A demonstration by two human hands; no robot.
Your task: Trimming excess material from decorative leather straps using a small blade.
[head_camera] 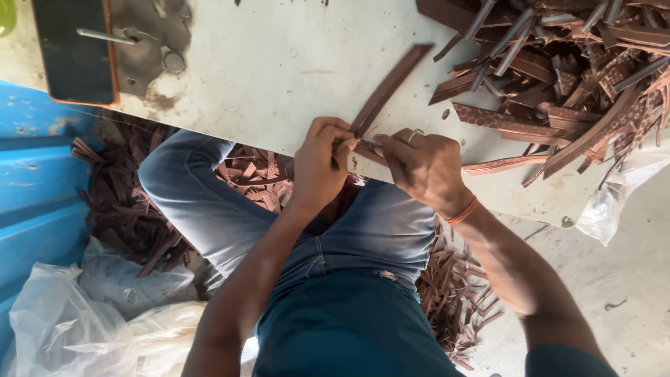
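Observation:
My left hand [322, 162] pinches the lower end of a long brown leather strip [389, 87] that slants up and to the right over the white table [279, 77]. My right hand [422, 167], with a ring and an orange wrist thread, grips another brown strip piece [366, 151] right beside it at the table's near edge. The two hands touch at the fingertips. What lies between the fingers is partly hidden.
A large heap of brown patterned strips [565, 77] covers the table's right part. More strips [258, 178] lie on my lap and on the floor [453, 300]. A dark sewing machine base [73, 52] sits top left. Plastic bags [91, 314] and a blue container [35, 202] stand left.

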